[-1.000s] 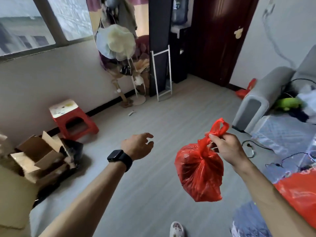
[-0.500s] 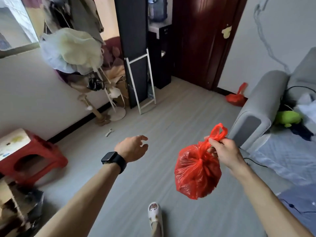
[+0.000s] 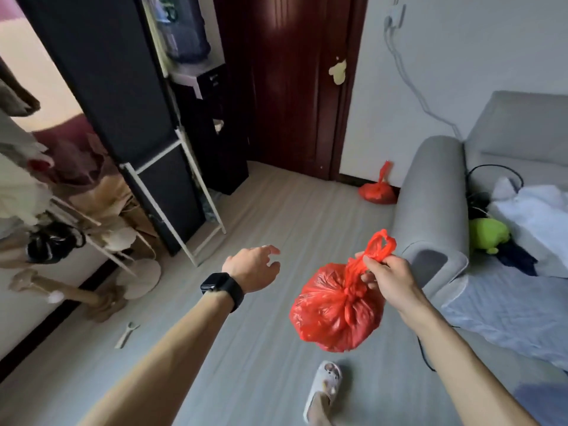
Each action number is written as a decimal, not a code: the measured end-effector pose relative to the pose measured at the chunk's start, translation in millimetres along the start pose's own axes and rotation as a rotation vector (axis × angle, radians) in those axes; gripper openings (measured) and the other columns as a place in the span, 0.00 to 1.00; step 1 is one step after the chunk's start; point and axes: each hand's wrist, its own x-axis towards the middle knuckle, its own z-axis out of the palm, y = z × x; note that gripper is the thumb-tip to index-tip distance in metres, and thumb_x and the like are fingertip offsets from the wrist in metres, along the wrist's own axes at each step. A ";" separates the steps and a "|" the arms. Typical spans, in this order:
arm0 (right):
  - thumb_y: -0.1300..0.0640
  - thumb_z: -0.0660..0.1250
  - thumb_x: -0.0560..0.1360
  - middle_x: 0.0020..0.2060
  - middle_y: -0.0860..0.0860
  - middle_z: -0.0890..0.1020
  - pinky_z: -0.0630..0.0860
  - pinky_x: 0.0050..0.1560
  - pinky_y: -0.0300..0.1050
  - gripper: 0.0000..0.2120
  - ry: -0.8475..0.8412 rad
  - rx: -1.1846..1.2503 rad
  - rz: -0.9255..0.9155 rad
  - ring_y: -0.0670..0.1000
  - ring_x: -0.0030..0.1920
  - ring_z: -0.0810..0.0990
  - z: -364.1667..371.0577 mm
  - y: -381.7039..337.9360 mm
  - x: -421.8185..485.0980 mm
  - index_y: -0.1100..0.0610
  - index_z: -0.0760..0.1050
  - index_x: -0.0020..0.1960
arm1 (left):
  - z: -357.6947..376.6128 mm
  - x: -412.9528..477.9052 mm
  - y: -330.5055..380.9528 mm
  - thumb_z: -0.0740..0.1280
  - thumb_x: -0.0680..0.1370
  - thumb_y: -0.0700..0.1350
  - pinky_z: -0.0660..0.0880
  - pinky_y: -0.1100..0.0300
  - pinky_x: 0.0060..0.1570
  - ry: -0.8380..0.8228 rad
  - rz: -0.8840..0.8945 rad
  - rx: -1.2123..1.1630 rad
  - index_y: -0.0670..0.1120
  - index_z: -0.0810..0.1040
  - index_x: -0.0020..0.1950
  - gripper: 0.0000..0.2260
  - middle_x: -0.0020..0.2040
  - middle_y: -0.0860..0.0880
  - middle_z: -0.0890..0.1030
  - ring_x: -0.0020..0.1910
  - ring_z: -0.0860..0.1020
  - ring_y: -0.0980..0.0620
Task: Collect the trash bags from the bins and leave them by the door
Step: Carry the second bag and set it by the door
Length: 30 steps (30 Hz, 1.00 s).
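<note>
Head view: a knotted red trash bag (image 3: 338, 309) is being carried, judged bound for the door (image 3: 289, 87). Its handles are being pinched by the right hand (image 3: 390, 278). Full and crinkled, it is hanging above the floor (image 3: 276, 216). The left hand (image 3: 255, 267) is being held empty, its fingers (image 3: 272, 250) loosely spread. Setting it down beside the other red bag (image 3: 378, 190) is being called for next.

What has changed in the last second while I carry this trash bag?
You have walked toward the dark red door; the second red bag near it looks closer, and the red stool and cardboard have left view. Unchanged: right hand grips the tied red trash bag by its handles, left hand empty and open.
</note>
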 end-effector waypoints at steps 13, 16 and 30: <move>0.57 0.67 0.80 0.30 0.55 0.81 0.75 0.32 0.44 0.11 0.043 -0.036 0.124 0.53 0.33 0.78 -31.3 -66.4 325.1 0.60 0.78 0.40 | -73.1 343.5 82.5 0.58 0.78 0.54 0.70 0.54 0.64 -0.031 -0.021 -0.033 0.61 0.72 0.67 0.17 0.60 0.59 0.80 0.62 0.77 0.53; 0.55 0.67 0.79 0.29 0.53 0.82 0.78 0.37 0.48 0.12 0.049 -0.105 0.136 0.52 0.32 0.80 -35.6 -81.1 386.1 0.59 0.79 0.40 | -85.4 403.4 94.9 0.57 0.78 0.54 0.69 0.53 0.65 -0.038 -0.012 -0.031 0.60 0.74 0.65 0.16 0.61 0.60 0.79 0.62 0.76 0.52; 0.49 0.68 0.75 0.29 0.49 0.85 0.81 0.53 0.62 0.12 0.169 -0.184 0.284 0.54 0.37 0.86 -37.1 -111.5 745.3 0.55 0.81 0.38 | -145.0 777.7 148.7 0.56 0.78 0.52 0.69 0.52 0.67 -0.186 0.087 0.041 0.59 0.71 0.69 0.19 0.66 0.54 0.77 0.64 0.75 0.48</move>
